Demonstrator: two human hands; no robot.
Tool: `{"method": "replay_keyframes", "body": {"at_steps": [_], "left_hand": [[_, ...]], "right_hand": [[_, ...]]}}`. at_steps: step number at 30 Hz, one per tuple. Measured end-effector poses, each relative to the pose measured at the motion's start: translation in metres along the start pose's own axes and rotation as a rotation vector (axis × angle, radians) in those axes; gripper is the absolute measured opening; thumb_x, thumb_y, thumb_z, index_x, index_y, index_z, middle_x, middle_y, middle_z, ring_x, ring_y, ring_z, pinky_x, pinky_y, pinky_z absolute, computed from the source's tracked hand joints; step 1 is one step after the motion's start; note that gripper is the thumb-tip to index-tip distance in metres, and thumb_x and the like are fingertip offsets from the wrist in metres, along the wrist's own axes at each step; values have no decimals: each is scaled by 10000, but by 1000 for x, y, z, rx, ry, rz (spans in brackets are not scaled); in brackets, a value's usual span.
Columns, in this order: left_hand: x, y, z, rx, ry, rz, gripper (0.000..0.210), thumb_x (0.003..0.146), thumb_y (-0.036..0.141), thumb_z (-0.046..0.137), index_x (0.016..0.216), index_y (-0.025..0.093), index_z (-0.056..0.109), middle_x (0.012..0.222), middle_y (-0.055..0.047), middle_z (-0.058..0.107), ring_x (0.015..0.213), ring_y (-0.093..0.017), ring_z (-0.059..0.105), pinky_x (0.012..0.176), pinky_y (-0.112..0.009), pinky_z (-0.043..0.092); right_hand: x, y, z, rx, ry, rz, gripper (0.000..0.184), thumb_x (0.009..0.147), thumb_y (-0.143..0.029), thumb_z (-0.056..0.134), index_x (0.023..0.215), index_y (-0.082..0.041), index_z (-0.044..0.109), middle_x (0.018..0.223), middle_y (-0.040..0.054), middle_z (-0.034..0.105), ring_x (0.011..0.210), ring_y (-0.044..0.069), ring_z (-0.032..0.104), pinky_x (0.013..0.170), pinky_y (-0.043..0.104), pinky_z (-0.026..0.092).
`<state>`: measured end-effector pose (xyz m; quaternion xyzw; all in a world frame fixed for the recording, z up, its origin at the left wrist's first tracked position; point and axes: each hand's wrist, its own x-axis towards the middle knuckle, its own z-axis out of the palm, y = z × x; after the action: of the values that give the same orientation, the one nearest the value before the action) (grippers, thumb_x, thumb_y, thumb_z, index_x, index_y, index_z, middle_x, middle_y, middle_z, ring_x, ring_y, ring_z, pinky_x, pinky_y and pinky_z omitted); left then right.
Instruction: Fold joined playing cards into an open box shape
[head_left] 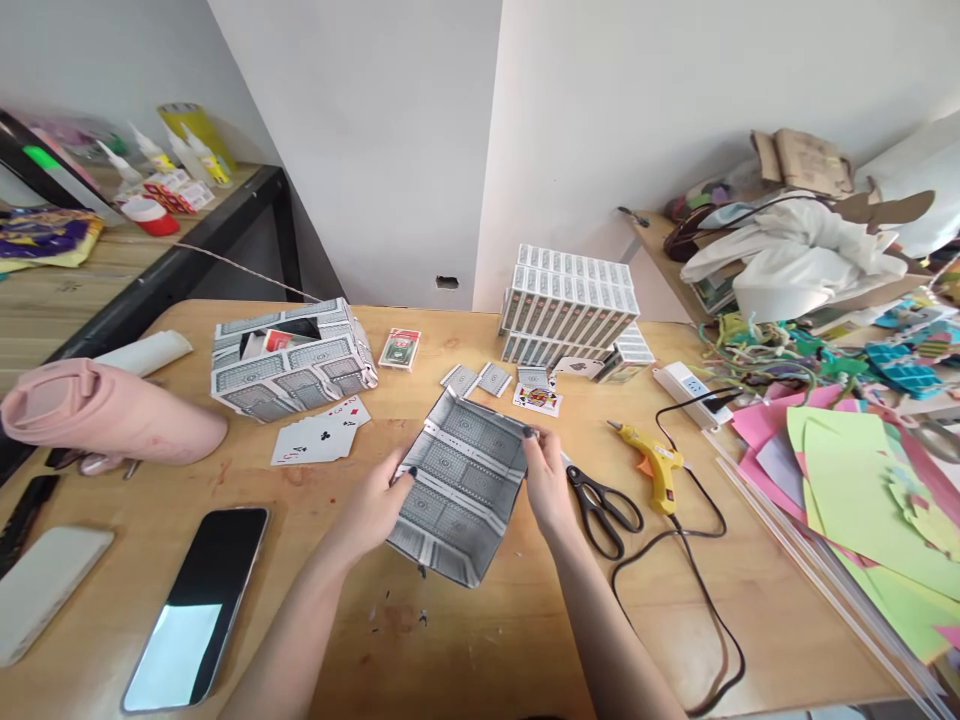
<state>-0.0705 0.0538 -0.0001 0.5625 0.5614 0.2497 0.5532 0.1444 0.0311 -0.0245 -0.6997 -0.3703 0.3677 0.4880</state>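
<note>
Between my hands is a shallow tray made of playing cards (461, 470), its grey patterned card backs facing up. My left hand (379, 500) grips its left edge, thumb on top. On the right edge, my right hand (547, 480) pinches the rim near the upper corner. The tray is tilted above the table, and the fingers underneath are hidden. Beyond it lie a face-up card (537, 398) and several face-down cards (493, 380). Black scissors (604, 508) rest just right of my right hand.
A card-covered box (292, 365) stands at the back left beside fanned cards (319, 437). Stacked card packs (570, 300) stand at the back. A yellow glue gun (652, 465) trails its cable on the right, near coloured paper (870, 490). A phone (199, 605) and pink bottle (112, 410) lie left.
</note>
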Motion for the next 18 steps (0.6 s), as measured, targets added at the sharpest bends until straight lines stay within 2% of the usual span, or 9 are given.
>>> {"method": "replay_keyframes", "body": {"at_steps": [2, 4, 6, 8, 10, 12, 15, 18], "left_hand": [[3, 0, -10, 214, -12, -35, 392, 810, 288, 424, 1162, 202, 573, 1098, -57, 661, 1045, -259, 572, 899, -373, 421], [10, 4, -16, 403, -84, -30, 365, 814, 267, 406, 1117, 230, 606, 1079, -41, 674, 1002, -251, 594, 860, -344, 436], [18, 8, -18, 500, -165, 39, 381, 823, 236, 384, 1136, 265, 601, 1160, -15, 641, 1059, -233, 576, 874, -314, 426], [25, 10, -16, 544, -211, 119, 404, 825, 215, 382, 1166, 288, 586, 1219, 9, 606, 1122, -217, 543, 911, -300, 404], [30, 10, -14, 593, -195, 161, 388, 827, 229, 401, 1158, 288, 594, 1207, 11, 613, 1125, -217, 544, 920, -304, 401], [32, 7, -13, 651, -128, 166, 337, 836, 272, 420, 1102, 264, 627, 1139, -8, 654, 1067, -229, 580, 878, -313, 425], [30, 0, -14, 723, -34, 148, 297, 852, 328, 423, 1010, 240, 658, 1020, -29, 699, 950, -235, 631, 779, -315, 456], [27, -6, -13, 760, 12, 121, 293, 864, 323, 413, 974, 241, 672, 964, -35, 713, 882, -233, 652, 710, -303, 466]], "right_hand": [[5, 0, -8, -186, 2, -213, 362, 786, -366, 512, 1105, -196, 519, 1229, 123, 488, 1193, 258, 428, 987, 435, 355], [12, -10, -12, -340, -78, -409, 468, 763, -272, 530, 1221, -205, 467, 1337, 116, 408, 1265, 241, 356, 1023, 418, 330], [19, -26, -9, -471, -280, -550, 549, 761, -206, 518, 1298, -228, 408, 1362, 85, 408, 1276, 209, 355, 1048, 382, 311], [27, -43, 1, -633, -461, -631, 606, 739, -162, 525, 1324, -240, 388, 1390, 65, 396, 1279, 214, 357, 1034, 362, 327], [35, -52, 12, -844, -658, -578, 505, 757, -117, 468, 1243, -250, 484, 1264, 51, 539, 1131, 205, 515, 912, 327, 423], [41, -54, 20, -1089, -760, -488, 369, 768, -98, 431, 1074, -222, 596, 1056, 70, 650, 968, 222, 604, 764, 310, 461], [45, -46, 21, -1255, -804, -449, 266, 769, -105, 438, 931, -199, 627, 928, 79, 671, 860, 224, 627, 661, 276, 434], [46, -36, 16, -1221, -801, -430, 220, 770, -118, 457, 869, -194, 638, 917, 76, 672, 851, 208, 620, 665, 257, 405]]}}
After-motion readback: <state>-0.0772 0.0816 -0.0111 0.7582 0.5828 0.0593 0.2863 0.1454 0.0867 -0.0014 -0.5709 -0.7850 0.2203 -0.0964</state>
